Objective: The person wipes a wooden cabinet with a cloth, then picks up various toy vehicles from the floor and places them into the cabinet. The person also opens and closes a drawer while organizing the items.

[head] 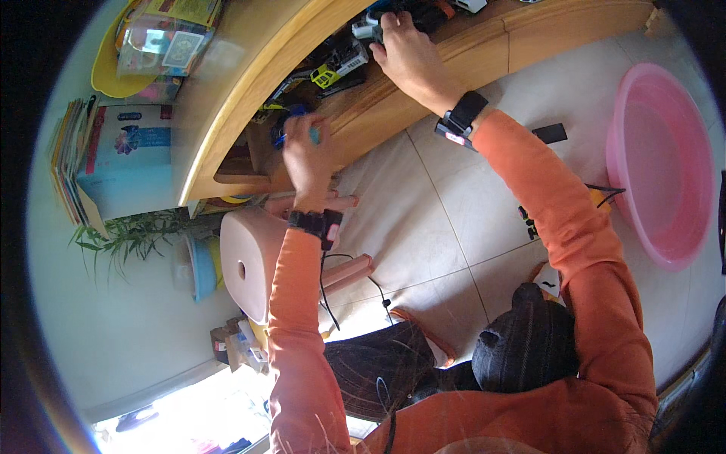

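Note:
My left hand point(306, 150), blurred, curls around a small teal object point(315, 134) at the shelf's edge. Just beyond its fingers lies a blue toy point(279, 129), partly hidden. Further along the same low wooden shelf point(391, 96), my right hand point(411, 59) grips a white and grey toy point(366, 28) between thumb and fingers; the hand covers part of it. Between my hands stand a lime-yellow toy vehicle point(325, 75) and a white toy vehicle point(353, 58).
A pink plastic stool point(244, 241) stands left, near a potted plant point(136, 230). On the tiled floor are a large pink basin point(661, 170) and a flat black object point(550, 133). A black cable point(387, 303) hangs near my knees. Books point(68, 159) and boxes fill the upper shelf.

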`<control>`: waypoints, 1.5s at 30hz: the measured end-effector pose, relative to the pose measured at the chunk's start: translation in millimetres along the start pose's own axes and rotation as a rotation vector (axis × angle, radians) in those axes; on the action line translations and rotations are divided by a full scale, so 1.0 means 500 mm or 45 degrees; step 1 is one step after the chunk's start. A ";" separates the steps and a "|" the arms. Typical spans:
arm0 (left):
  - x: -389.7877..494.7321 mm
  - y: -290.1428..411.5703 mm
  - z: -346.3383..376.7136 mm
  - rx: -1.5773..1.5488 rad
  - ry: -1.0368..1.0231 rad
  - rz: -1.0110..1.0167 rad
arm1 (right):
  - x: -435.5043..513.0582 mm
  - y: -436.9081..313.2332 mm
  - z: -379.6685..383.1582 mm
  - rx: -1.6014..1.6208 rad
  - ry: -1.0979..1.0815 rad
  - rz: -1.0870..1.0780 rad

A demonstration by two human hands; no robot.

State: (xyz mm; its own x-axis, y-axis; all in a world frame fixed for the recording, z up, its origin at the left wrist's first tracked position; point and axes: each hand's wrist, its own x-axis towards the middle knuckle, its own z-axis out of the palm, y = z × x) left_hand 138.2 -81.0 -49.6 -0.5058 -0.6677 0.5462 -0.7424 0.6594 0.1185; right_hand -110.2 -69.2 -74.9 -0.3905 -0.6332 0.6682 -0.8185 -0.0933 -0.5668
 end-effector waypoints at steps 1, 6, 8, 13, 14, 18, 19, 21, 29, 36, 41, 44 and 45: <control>-0.010 -0.031 -0.008 0.085 -0.023 -0.118 | -0.002 0.007 0.006 0.070 0.051 0.031; 0.022 -0.135 -0.008 0.139 0.027 -0.444 | 0.005 0.006 0.042 0.254 0.260 0.138; 0.039 -0.146 -0.007 0.204 -0.178 -0.583 | 0.001 0.002 0.034 0.023 0.124 0.118; 0.063 -0.152 -0.028 0.119 -0.400 -0.625 | -0.008 -0.024 -0.006 -0.086 0.030 -0.096; 0.067 -0.154 -0.030 0.071 -0.438 -0.675 | -0.005 -0.038 -0.003 0.028 0.109 -0.259; 0.081 -0.163 -0.007 0.345 -0.433 -0.613 | 0.021 -0.117 0.057 0.064 -0.080 -0.518; 0.083 -0.171 -0.002 0.373 -0.442 -0.591 | 0.026 -0.132 0.074 0.008 -0.103 -0.527; 0.083 -0.196 -0.002 0.418 -0.522 -0.576 | 0.031 -0.145 0.097 -0.118 -0.376 -0.408; 0.028 -0.275 -0.067 0.493 -0.771 -0.748 | 0.032 -0.151 0.100 -0.063 -0.282 -0.433; 0.030 -0.319 0.014 0.433 -0.532 -0.535 | 0.042 -0.097 -0.103 0.078 -0.492 -0.309; 0.039 -0.457 0.031 0.504 -0.690 -0.043 | -0.083 0.110 -0.392 -0.446 -0.921 -0.058; 0.034 -0.435 -0.011 0.527 -0.796 -0.396 | -0.269 0.197 -0.482 -0.480 -1.026 0.187; 0.029 -0.414 -0.028 0.524 -0.839 -0.381 | -0.344 0.214 -0.500 -0.385 -1.013 0.339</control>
State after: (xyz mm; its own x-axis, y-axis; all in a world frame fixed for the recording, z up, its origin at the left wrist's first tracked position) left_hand 290.6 -222.4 -54.8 -0.3201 -0.9445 -0.0731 -0.9229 0.3284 -0.2010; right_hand -235.8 222.1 -129.9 -0.2678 -0.9614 -0.0641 -0.8625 0.2688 -0.4288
